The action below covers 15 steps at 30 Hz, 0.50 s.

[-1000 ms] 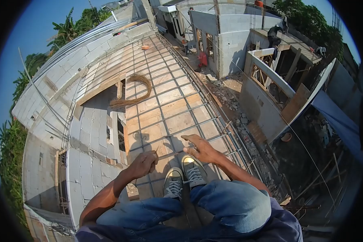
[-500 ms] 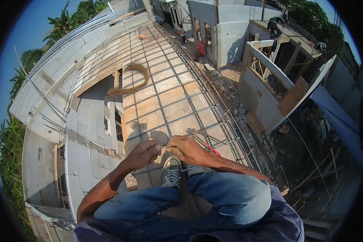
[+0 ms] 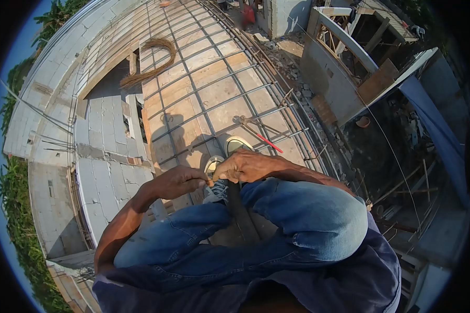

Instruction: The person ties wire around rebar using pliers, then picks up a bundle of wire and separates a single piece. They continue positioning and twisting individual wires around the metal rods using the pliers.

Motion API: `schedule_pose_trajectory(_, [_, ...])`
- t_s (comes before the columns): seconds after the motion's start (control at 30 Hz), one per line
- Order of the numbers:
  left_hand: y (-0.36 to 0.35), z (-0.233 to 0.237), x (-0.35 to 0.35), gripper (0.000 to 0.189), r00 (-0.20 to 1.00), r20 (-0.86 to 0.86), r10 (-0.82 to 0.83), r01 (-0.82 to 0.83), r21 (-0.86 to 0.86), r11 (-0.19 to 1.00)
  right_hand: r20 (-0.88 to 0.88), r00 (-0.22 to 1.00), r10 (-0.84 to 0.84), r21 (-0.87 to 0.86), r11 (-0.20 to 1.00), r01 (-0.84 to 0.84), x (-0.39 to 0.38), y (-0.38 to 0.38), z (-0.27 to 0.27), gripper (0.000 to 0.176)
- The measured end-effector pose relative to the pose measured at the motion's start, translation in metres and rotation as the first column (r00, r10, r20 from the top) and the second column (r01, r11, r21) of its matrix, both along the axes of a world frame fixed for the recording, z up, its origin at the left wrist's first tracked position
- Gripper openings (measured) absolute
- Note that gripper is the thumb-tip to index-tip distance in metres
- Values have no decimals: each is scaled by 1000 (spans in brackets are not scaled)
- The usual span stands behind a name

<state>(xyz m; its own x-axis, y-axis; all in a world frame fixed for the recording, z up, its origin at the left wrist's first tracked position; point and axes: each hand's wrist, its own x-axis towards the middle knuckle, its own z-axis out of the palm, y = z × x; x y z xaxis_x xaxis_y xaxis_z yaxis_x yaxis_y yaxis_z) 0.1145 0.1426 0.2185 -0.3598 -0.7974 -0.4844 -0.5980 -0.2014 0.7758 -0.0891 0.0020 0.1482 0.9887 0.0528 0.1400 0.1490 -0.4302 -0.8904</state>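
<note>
My left hand (image 3: 178,182) and my right hand (image 3: 247,165) meet in front of my shoes, fingertips nearly touching. Both are closed in a pinch, and whatever lies between the fingers is too small to make out. Below them are my shoe (image 3: 214,166) and its laces. Just beyond my right hand, a pair of pincers with a red handle (image 3: 269,142) rests on the steel rebar grid (image 3: 218,106). A coil of thin tie wire (image 3: 162,65) lies farther off on the grid's left side.
Wooden formwork boards (image 3: 209,57) lie under the rebar. Left of them is a gap beside a light block wall (image 3: 96,133). Long bars (image 3: 303,141) run along the right edge, with rubble (image 3: 297,73) far below. A blue tarp (image 3: 433,130) hangs at right.
My view has tipped downward, so the grid and wire coil sit higher. Both hands have shifted slightly, staying close together and pinched. My feet have shifted relative to the hands.
</note>
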Motion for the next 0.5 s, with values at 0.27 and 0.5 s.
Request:
schedule_pose_trajectory(0.27, [9, 0, 14, 25, 985, 152, 77, -67, -72, 995, -69, 985, -160, 45, 986, 163, -5, -7, -12, 24])
schedule_pose_trajectory(0.5, [42, 10, -6, 25, 945, 203, 259, -269, 25, 963, 80, 981, -175, -89, 979, 182, 3, -1, -9, 17])
